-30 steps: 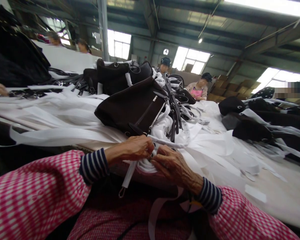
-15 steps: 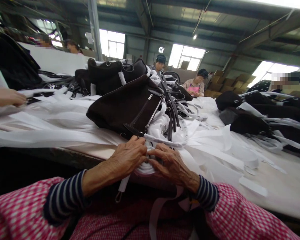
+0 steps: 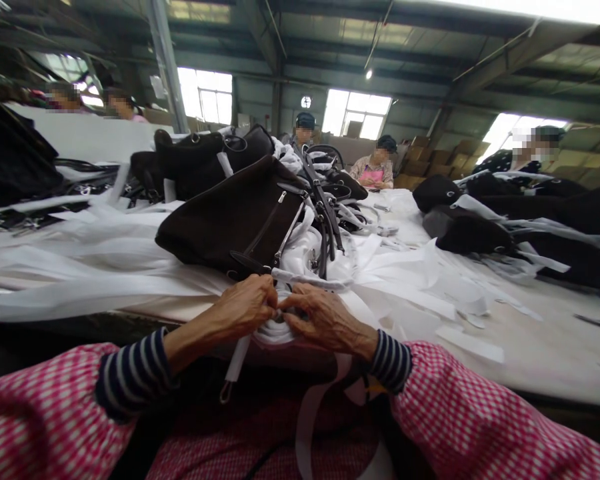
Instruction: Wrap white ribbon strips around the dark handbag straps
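A dark brown handbag (image 3: 225,220) with a zip pocket lies tilted on the table, its near end towards me. At that end, by the table's front edge, my left hand (image 3: 250,303) and my right hand (image 3: 325,317) meet, fingers bent and fingertips close together. Both are closed on a white-wrapped strap (image 3: 276,333) of the bag; the exact pinch is partly hidden by the fingers. Another wrapped strap (image 3: 313,280) runs just beyond my right fingers. Below my left hand, a white-wrapped strap end with a metal clip (image 3: 225,392) hangs over the edge.
White paper strips (image 3: 110,253) spread over the table (image 3: 540,340). More dark bags (image 3: 210,160) are piled behind, with others (image 3: 473,230) at the right. A dark metal tool (image 3: 597,323) lies at the right edge. Several people work across the table.
The view has swung a little to the right. A co-worker's hand at the left has gone out of view. My hands stay together at the strap, fingertips slightly closer.
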Demonstrator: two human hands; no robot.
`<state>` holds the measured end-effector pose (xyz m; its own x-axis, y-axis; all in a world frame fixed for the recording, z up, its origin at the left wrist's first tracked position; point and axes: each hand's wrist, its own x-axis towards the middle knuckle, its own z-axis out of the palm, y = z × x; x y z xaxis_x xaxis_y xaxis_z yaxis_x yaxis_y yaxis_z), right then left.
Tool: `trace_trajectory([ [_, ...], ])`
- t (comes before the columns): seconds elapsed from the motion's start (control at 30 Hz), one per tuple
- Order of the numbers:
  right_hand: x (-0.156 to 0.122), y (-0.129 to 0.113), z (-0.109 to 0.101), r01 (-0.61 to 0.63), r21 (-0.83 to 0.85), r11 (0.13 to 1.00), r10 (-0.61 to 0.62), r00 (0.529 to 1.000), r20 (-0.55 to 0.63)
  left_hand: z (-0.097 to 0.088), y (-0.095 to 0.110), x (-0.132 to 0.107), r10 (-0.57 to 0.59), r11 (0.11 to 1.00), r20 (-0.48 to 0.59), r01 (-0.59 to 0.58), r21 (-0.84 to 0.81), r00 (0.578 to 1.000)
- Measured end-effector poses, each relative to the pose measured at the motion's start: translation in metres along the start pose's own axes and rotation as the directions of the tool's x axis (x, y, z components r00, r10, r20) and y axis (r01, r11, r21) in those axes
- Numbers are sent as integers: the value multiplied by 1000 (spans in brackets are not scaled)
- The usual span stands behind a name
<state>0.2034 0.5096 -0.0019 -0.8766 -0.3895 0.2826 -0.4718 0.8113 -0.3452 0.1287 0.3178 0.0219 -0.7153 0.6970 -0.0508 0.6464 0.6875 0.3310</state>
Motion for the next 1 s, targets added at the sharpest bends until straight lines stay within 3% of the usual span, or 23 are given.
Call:
trace_trajectory([
  [0.17, -2, -6, 5, -17, -62, 998, 15, 999, -41, -2, 14, -4, -47, 975, -39, 54, 215, 998],
  [0.3, -4, -7, 9, -4, -101, 995, -3, 997, -75, -3, 12, 2, -114, 980, -59, 122, 155, 992],
  [0.4, -4, -6, 11, -4, -89, 996, -3, 996, -87, -9, 7, 10, -160, 983, -8, 160, 92, 987],
  [0.53, -4, -4, 11, -8, -34, 999, 5, 996, -88, -15, 2, 17, -126, 992, 72, 126, 6, 989],
  [0.7, -4, -5, 8, -16, 51, 999, 21, 995, -102, -9, 5, 16, -135, 991, 11, 135, 28, 991],
  [0.83, -5, -5, 5, -16, 12, 1000, 17, 997, -73, -4, 10, 12, -134, 989, -25, 135, 54, 991],
  [1.0, -4, -5, 2, 0, -68, 998, -2, 1000, -27, -2, -5, 11, -61, 998, -11, 61, 3, 998],
])
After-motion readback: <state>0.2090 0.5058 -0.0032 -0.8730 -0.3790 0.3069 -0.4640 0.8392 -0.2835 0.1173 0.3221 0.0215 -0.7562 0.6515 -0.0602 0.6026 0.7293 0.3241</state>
